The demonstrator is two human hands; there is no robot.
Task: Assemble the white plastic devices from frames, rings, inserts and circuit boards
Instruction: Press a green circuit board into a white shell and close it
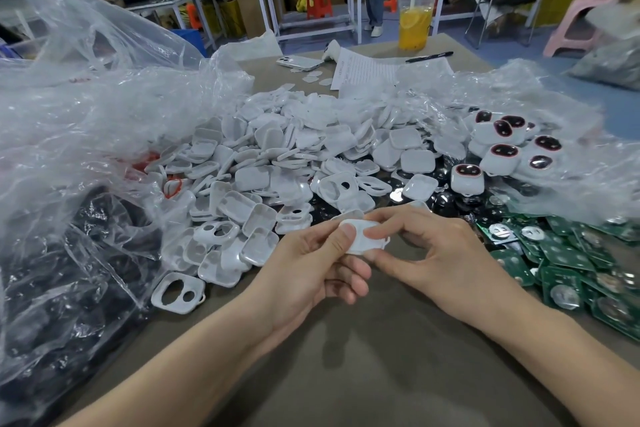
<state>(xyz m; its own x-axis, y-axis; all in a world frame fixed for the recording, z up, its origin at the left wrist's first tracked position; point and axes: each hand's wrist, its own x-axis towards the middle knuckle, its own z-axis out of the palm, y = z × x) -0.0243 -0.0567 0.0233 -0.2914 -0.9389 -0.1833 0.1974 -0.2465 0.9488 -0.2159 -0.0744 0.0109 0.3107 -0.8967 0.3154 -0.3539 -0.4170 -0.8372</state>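
Both hands hold one white plastic device shell (367,240) above the table's near middle. My left hand (311,270) grips its left side, thumb pressed on top. My right hand (436,253) pinches its right edge between thumb and forefinger. Behind them lies a big heap of white shells and frames (277,163). One loose frame with two holes (178,291) lies at the heap's near left. Green circuit boards (571,263) are piled at the right. Assembled devices with dark red-ringed faces (505,149) sit at the back right.
Crumpled clear plastic bags (86,121) cover the left side, with dark parts under them. Black shiny inserts (446,201) lie between heap and boards. A cup of orange drink (415,17), a paper sheet (367,71), a pen and a phone stand at the table's far end.
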